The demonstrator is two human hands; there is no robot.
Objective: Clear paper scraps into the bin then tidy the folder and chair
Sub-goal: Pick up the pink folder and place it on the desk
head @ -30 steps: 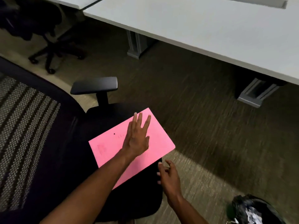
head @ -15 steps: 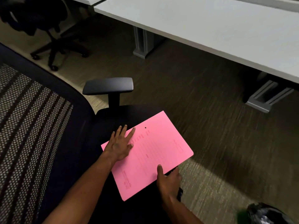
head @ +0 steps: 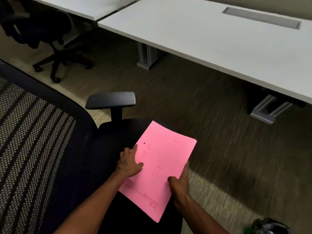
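Note:
A pink folder is held just above the dark seat of a black office chair, its long side pointing away from me. My left hand grips the folder's left edge, thumb on top. My right hand holds its right edge near the lower corner, thumb pressed on the cover. The chair's mesh backrest fills the left side, and one armrest stands behind the folder. A bin with a black liner shows at the bottom right corner.
A long white desk runs across the top right on grey legs. A second black office chair stands at the top left. Carpet floor lies between the desk and the seat.
My left hand slid from flat on the cover to the folder's left edge. My right hand took hold of the right edge. The folder turned lengthwise and rose off the seat.

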